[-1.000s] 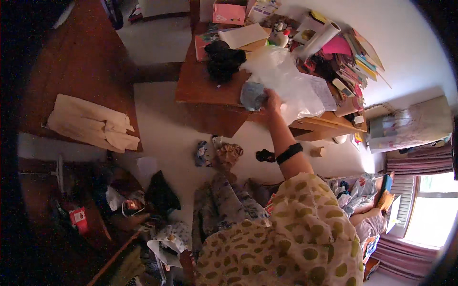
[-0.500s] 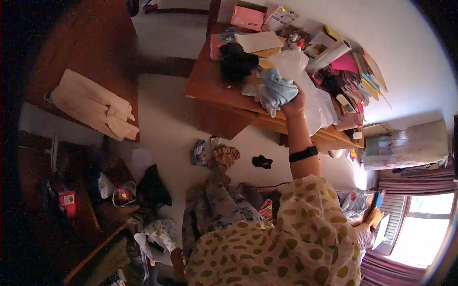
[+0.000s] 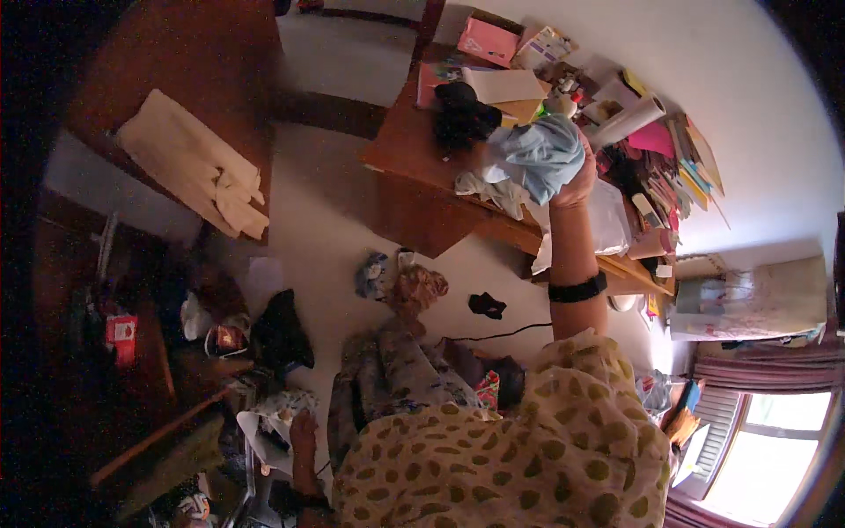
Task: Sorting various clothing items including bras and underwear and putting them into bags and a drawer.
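Observation:
My right hand is raised over the wooden desk, closed on a bunched light blue cloth. Below that cloth, a whitish cloth lies along the desk's front edge; whether the two touch is hard to tell. Just left of them on the desk sits a black cloth-like bundle. Low at the left, my left hand hangs next to a white curved object with a patterned cloth on it. The left fingers are too dim to make out.
The desk bears papers, a white roll, folders and a pink cup. On the floor lie crumpled clothes and a small black cloth. Beige trousers rest on a brown surface at the left.
My right hand has moved slightly right with the light blue cloth, which now looks fuller; the whitish cloth hangs apart below it. My left hand has risen beside the patterned cloth.

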